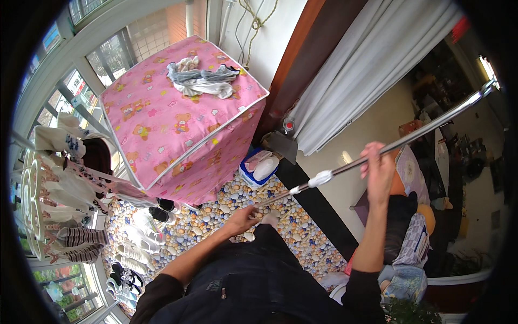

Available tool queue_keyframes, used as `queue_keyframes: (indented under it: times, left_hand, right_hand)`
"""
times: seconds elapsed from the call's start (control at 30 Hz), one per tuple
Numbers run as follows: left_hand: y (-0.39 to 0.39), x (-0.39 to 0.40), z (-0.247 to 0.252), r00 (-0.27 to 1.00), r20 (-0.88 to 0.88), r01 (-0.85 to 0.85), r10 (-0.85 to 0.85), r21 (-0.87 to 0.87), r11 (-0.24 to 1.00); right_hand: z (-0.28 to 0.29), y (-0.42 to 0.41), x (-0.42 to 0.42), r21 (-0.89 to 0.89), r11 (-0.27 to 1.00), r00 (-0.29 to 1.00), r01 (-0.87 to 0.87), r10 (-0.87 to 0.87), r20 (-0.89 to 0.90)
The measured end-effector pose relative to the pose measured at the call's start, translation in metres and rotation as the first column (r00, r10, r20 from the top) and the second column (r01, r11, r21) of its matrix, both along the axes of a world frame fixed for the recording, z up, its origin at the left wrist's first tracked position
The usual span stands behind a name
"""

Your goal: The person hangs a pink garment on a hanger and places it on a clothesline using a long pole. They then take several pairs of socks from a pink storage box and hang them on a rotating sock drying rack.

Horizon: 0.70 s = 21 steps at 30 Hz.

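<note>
A telescopic metal pole (349, 167) with white plastic collars slants across the view, rising from the lower left to the upper right. Its thicker section is in my right hand (379, 174). My left hand (242, 222) has its fingers closed around the thin lower end, close to my body. The far tip of the pole reaches a bright glare at the right rim, so its shape there is unclear. Left of the pole stands a boxy appliance under a pink bear-print fabric cover (170, 117), with a small heap of grey and white socks (206, 79) on top.
At left, a round clip hanger (35, 202) carries several socks, including striped ones (83, 239). Shoes (131, 259) line the pebble-patterned floor (202, 218). A blue-rimmed tub (259, 168) sits beside the black threshold (319, 214). A light curtain (364, 69) hangs at the doorway.
</note>
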<state>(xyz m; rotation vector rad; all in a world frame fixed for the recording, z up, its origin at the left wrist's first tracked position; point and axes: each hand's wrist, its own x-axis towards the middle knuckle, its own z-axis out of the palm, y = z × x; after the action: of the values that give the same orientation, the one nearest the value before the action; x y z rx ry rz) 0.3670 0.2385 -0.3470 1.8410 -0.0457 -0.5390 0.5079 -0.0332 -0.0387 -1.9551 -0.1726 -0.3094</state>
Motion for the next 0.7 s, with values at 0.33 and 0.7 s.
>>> queue_keyframes:
  times: [0.33,0.7]
  left_hand:
    - [0.03,-0.022,-0.093,0.776,-0.398,-0.413,0.489,0.265,0.871]
    - [-0.065,0.044,-0.051,0.638,-0.39,-0.645,0.664,0.199,0.738]
  right_hand:
    - [0.058,-0.063,0.258,-0.073,0.997,0.963,0.008,0.012,0.269]
    - [0.043,-0.08,0.456,-0.081,0.99,0.929,-0.112,0.133,0.346]
